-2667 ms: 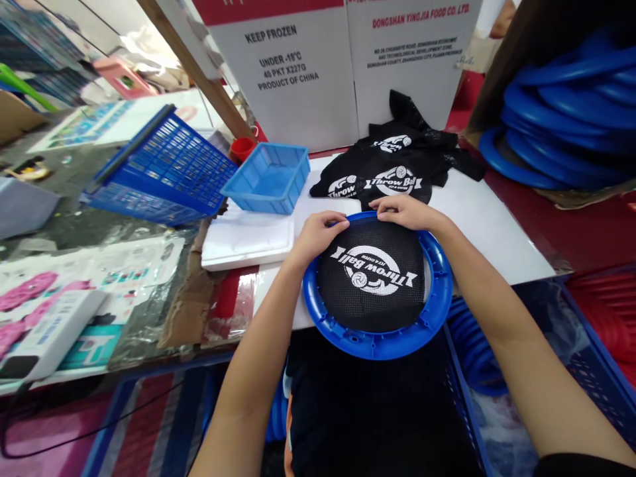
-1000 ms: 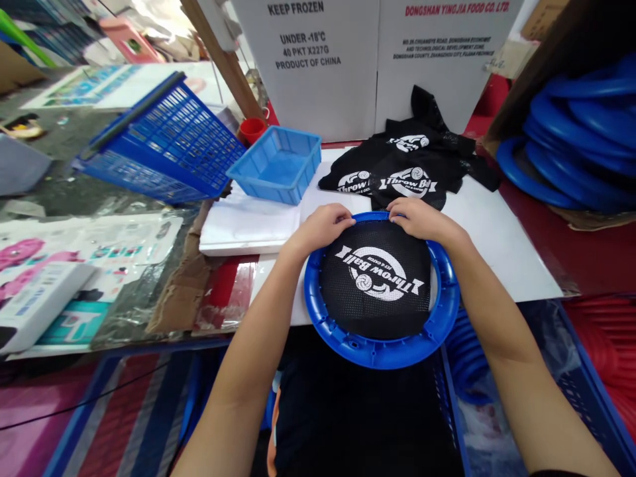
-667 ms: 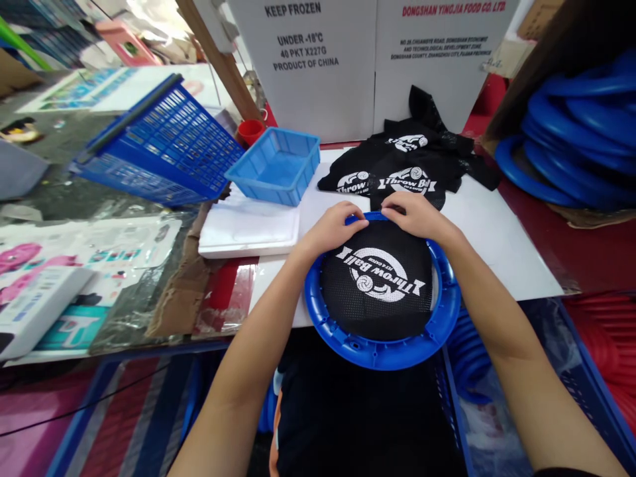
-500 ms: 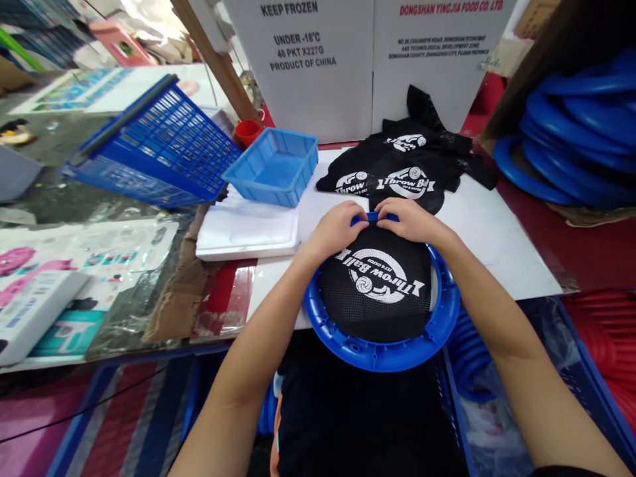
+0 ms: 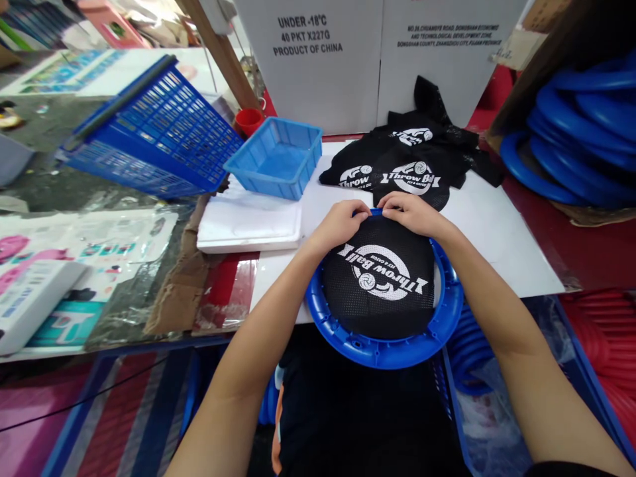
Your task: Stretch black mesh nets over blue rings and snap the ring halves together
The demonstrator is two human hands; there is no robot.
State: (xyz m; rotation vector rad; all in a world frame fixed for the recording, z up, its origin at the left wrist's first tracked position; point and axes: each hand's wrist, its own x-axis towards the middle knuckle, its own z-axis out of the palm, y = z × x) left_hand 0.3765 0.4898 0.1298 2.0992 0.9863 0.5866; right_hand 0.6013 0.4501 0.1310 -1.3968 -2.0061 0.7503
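Note:
A blue plastic ring lies at the table's front edge, its near side reaching over it. Inside it is a round black mesh cloth with a white "Throw Ball" print, upside down to me. My left hand and my right hand meet at the ring's far side. Both have fingers curled and closed on the mesh's edge where it meets the rim. At the right, a gap shows between mesh and ring. More printed black mesh cloths are heaped just beyond my hands.
Left of the heap, a light blue tray sits on a white foam slab. Further left, a blue basket leans over. White cartons stand behind. Blue rings are stacked at the right; red rings lie below.
The view has shifted slightly. My fingers are still at the ring's far side, and both hands have drawn a little closer around the mesh edge.

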